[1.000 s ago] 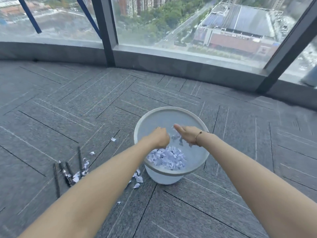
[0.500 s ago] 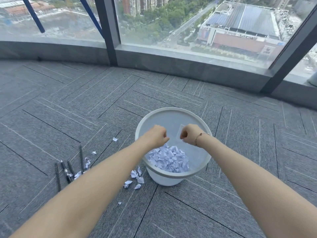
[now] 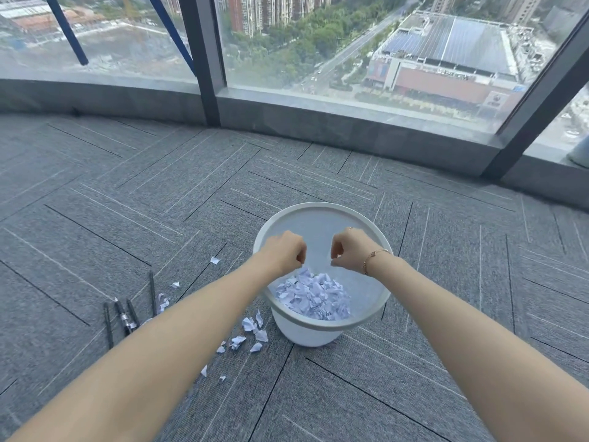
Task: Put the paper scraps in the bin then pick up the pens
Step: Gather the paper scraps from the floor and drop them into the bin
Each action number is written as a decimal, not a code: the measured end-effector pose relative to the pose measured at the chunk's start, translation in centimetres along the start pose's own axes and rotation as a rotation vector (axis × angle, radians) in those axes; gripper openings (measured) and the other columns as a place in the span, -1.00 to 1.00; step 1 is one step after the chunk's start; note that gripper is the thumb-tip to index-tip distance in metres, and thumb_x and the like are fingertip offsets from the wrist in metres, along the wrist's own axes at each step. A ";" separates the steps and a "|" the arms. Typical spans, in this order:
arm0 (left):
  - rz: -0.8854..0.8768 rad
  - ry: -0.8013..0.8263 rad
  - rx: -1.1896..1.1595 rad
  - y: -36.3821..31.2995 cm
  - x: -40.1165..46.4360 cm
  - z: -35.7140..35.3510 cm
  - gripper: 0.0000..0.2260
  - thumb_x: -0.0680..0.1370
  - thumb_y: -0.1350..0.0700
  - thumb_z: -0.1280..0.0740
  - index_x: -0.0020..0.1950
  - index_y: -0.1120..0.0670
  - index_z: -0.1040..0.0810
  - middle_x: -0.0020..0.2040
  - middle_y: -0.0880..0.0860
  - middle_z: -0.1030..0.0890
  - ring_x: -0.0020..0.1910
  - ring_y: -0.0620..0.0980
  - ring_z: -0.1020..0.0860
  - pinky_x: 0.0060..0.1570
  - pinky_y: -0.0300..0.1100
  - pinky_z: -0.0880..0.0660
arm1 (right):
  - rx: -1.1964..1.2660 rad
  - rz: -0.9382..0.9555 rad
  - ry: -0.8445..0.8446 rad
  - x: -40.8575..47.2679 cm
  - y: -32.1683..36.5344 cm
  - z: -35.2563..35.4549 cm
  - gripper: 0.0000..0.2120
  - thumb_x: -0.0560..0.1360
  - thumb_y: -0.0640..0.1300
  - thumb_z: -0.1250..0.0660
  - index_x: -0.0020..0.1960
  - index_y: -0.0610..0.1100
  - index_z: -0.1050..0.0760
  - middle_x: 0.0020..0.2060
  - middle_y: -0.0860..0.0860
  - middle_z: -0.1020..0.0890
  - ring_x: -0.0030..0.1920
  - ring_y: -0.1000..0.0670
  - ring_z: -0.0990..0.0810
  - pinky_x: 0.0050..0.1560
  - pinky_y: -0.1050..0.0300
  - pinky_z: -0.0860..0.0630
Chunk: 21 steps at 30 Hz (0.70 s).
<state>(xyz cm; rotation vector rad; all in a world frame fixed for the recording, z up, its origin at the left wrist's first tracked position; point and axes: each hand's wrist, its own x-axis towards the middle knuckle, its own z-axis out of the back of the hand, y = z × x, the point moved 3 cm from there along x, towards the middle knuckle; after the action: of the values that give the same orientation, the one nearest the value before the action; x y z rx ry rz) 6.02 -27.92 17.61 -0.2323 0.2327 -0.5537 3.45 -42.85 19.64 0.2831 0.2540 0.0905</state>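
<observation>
Both arms reach out over the white bin [image 3: 322,333], and both hands hang above its open mouth. The left hand [image 3: 284,252] is curled into a loose fist, knuckles up, thumb tucked against the forefinger; nothing can be seen between those fingers. The right hand [image 3: 349,250] mirrors it just beside, fingers bent inward, thumb and fingertips close together, and again no scrap shows in the pinch. A thin bracelet [image 3: 374,257] sits on the right wrist. The two fists are near each other but apart, with a gap of bin wall showing between them.

Directly below the hands, inside the bin, lies a heap of pale paper scraps [image 3: 314,296], piled toward the near wall. More loose scraps [image 3: 251,333] are scattered on the carpeted floor [image 3: 159,202], below and to the left of the left hand, just beside the bin's base and under the left forearm. One lone scrap [image 3: 215,260] sits left of the left hand. Farther left, well apart from both hands, dark pens [image 3: 122,315] lie side by side on the carpet with a few bits of paper among them.
</observation>
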 end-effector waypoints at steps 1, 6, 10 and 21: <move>-0.027 -0.030 0.044 -0.2 -0.1 0.3 -0.84 0.43 0.27 -0.29 -0.09 0.11 -0.62 -0.04 0.10 -0.64 0.03 0.10 -0.55 -0.04 -0.11 -0.47 | -0.033 -0.004 0.014 0.0 0.1 -0.1 -0.88 0.39 -0.14 -0.42 -0.12 -0.18 -0.62 -0.07 -0.10 -0.66 0.05 -0.07 -0.55 0.03 0.11 -0.44; -0.108 -0.084 0.260 0.6 -0.2 0.8 -0.68 0.47 0.22 -0.31 0.21 0.05 -0.50 0.21 0.10 -0.49 0.36 0.08 -0.27 0.34 -0.08 -0.24 | -0.144 0.024 0.162 -0.2 0.2 -1.0 -0.76 0.42 -0.18 -0.41 0.09 -0.13 -0.58 0.19 -0.12 -0.50 0.19 -0.09 -0.50 0.32 0.01 -0.35; -0.070 -0.095 0.107 1.8 -1.1 1.6 -0.60 0.46 0.41 -0.16 0.21 0.10 -0.49 0.22 0.11 -0.44 0.28 0.09 -0.35 0.20 0.00 -0.39 | -0.112 0.076 0.111 -0.4 0.5 -0.7 -0.81 0.44 -0.20 -0.38 0.04 -0.17 -0.58 0.08 -0.13 -0.56 0.07 -0.08 -0.50 0.19 0.08 -0.44; 0.321 -0.316 0.172 13.0 -6.6 4.8 -0.79 0.52 0.17 -0.22 0.13 0.13 -0.51 0.00 0.11 -0.63 0.02 0.12 -0.54 0.10 -0.02 -0.40 | -0.122 0.046 -0.118 0.6 5.2 2.6 -0.72 0.55 -0.02 -0.21 -0.19 -0.20 -0.50 -0.17 -0.15 -0.62 -0.06 -0.16 -0.58 -0.05 0.03 -0.49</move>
<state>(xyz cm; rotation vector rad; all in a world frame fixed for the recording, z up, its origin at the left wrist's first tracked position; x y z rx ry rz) 8.29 -12.82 19.59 -0.1096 -0.0852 -0.2113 4.43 -38.51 23.43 0.1722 0.1237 0.1338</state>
